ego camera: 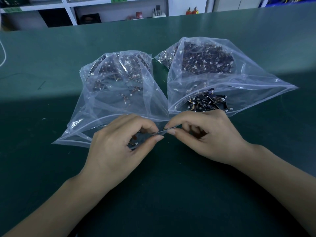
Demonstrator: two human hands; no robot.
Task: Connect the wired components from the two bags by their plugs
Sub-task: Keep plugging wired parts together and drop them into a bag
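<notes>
Two clear plastic bags lie open on the green table, mouths toward me. The left bag [109,93] and the right bag [222,77] each hold several small dark components with thin orange wires and white plugs. A heap of components [207,101] sits at the right bag's mouth. My left hand [119,147] pinches a dark wired component [135,144] whose white plug shows under my fingers. My right hand [203,134] pinches another small wired piece [168,128]. The two hands' fingertips nearly meet just in front of the bags.
The green table [171,194] stretches wide in front of and around the bags. A white cable [3,53] curls at the far left edge. White shelving [71,12] with small items stands behind the table's far edge.
</notes>
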